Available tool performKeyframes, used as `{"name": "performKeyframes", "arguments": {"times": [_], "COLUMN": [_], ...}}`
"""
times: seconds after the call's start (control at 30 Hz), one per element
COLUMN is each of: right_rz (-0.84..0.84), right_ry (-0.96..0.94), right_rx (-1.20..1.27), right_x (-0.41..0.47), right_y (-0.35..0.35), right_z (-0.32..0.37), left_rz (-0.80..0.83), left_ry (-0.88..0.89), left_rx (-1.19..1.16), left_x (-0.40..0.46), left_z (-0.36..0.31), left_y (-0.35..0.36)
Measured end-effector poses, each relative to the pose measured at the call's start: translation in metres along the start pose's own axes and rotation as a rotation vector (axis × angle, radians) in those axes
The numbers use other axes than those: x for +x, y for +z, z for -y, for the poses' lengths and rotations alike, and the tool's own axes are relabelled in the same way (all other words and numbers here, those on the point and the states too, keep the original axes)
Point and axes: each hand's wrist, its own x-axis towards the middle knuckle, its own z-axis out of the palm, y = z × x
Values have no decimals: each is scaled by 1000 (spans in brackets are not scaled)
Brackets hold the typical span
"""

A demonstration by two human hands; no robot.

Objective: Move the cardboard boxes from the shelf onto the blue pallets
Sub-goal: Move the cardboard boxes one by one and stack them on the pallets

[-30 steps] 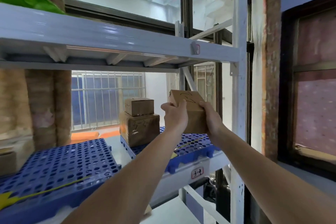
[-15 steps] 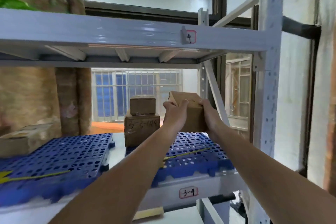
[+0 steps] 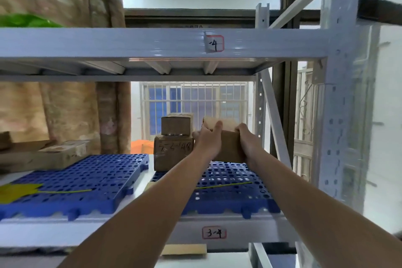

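The small brown cardboard box point(image 3: 226, 143) is held between both hands above the rear part of the right-hand perforated blue plastic pallet point(image 3: 228, 183), which lies on the grey metal shelf point(image 3: 239, 233) tagged 3-4. The left hand point(image 3: 207, 141) wraps the box's left face, with its thumb laid over the top edge; the right hand point(image 3: 250, 143) wraps the right face, fingers curled round the far side. Whether the box base already touches the pallet cannot be told; it appears just above it. Handling judgement: the box is carried at arm's length without visible strain, so it is probably light. The walls look stiff and keep their shape under side pressure; the plain board should give dry, non-slip contact. Recommended hold: opposing side faces, as shown, with palms flat to avoid denting the panels. Just to the left stands a stack of two brown cardboard boxes point(image 3: 174, 146), the lower one bearing handwritten marks. Lower the held box beside this stack without knocking it. A second blue pallet point(image 3: 71, 180) lies further left.
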Motion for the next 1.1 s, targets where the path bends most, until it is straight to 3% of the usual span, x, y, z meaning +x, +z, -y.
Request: {"name": "performKeyframes", "arguments": {"times": [0.5,0.77,0.9,1.1], "right_rz": [21,17,1,-51], "right_ry": [69,85,93,105], "right_rx": [-174,-183,-210,-183], "right_x": [15,19,22,31], "right_y": [-2,3,7,13], "right_z": [-16,-19,-19,-20], "left_rz": [-7,-42,-158,-170], "left_ry": [47,380,586,548], "left_rx": [315,704,815,849], "left_x": [10,8,1,-2], "left_z": [17,30,34,36], "left_y": [8,1,-17,-40]}}
